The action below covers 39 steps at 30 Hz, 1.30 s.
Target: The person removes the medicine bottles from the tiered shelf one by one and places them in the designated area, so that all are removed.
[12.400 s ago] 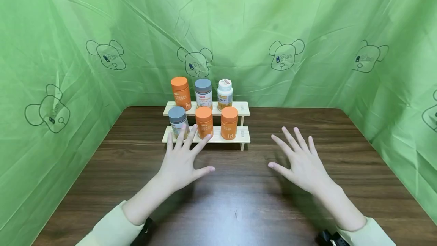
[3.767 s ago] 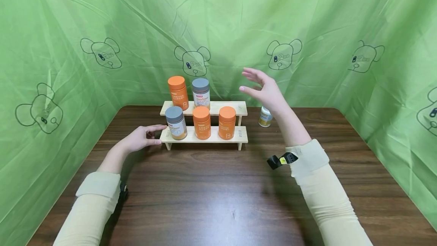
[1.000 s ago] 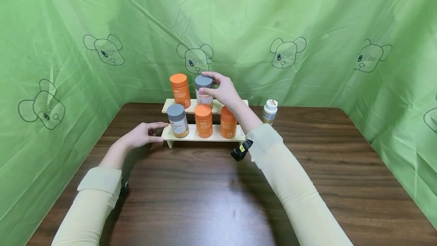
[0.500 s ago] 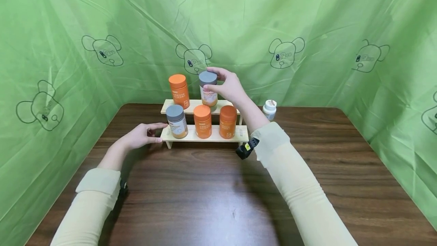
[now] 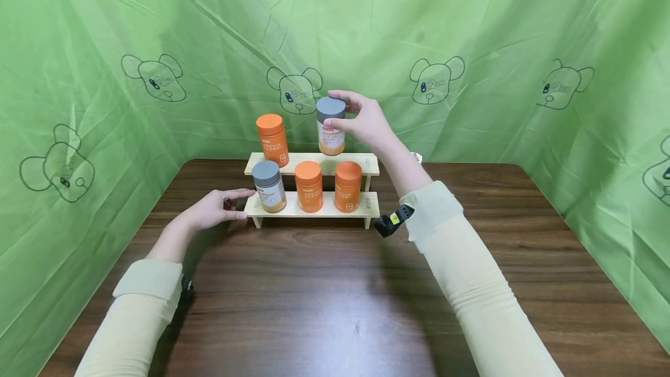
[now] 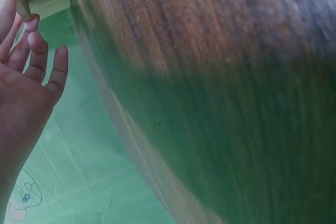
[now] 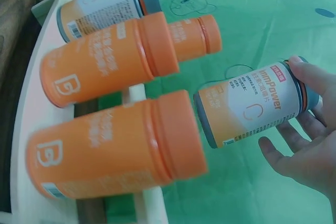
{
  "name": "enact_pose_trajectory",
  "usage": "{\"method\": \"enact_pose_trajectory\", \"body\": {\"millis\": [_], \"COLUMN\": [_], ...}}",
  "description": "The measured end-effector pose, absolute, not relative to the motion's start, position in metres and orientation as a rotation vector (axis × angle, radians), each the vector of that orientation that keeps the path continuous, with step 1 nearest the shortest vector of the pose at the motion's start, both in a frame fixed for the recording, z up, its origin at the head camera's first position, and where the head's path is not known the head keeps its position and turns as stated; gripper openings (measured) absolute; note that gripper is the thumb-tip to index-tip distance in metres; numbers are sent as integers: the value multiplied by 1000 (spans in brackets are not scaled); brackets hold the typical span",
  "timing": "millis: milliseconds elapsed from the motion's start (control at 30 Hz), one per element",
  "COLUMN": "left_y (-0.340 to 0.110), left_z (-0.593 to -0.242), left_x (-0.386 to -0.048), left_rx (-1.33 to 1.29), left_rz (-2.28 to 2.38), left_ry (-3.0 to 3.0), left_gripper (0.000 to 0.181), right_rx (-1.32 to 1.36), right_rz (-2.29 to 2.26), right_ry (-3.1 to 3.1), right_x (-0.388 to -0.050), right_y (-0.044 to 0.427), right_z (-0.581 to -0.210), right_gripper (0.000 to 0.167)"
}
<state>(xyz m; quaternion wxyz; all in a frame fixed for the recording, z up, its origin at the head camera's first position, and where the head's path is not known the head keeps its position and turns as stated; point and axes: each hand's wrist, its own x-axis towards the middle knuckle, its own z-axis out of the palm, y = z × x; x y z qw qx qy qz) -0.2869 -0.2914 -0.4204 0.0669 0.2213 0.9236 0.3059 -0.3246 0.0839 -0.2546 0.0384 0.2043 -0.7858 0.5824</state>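
Note:
My right hand (image 5: 369, 123) grips a grey-lidded bottle (image 5: 331, 127) by its lid, upright in the air above the upper board of a two-step wooden rack (image 5: 356, 163). The right wrist view shows the same bottle (image 7: 252, 106) with thumb and fingers of the hand (image 7: 315, 145) around its lid. My left hand (image 5: 211, 210) holds the left end of the lower board between thumb and fingers; the left wrist view shows this hand (image 6: 26, 82) at the wood. An orange bottle (image 5: 273, 141) stands on the upper board. On the lower board are a grey-lidded bottle (image 5: 270, 188) and two orange ones (image 5: 309, 188) (image 5: 348, 188).
A small white-lidded bottle (image 5: 417, 157) stands on the table right of the rack, mostly hidden by my right forearm. The dark wooden table (image 5: 293, 290) has green cloth (image 5: 366, 28) with bear drawings behind it and along both sides.
My right hand has lifted the grey-lidded bottle off the upper board and moved it to the right. The left hand keeps its hold on the rack. The white-lidded bottle has become mostly hidden behind the right forearm.

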Motion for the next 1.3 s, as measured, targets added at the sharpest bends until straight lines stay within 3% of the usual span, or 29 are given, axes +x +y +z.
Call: {"method": "enact_pose_trajectory", "body": {"millis": [1300], "left_y": [-290], "left_z": [-420], "left_x": [-285], "left_rx": [683], "left_rz": [946], "left_ry": [2780], "left_gripper": [60], "right_rx": [664], "right_rz": [1918], "right_ry": [-2259], "right_x": [-304], "right_y": [213], "right_z": [-215], "right_gripper": [56]}}
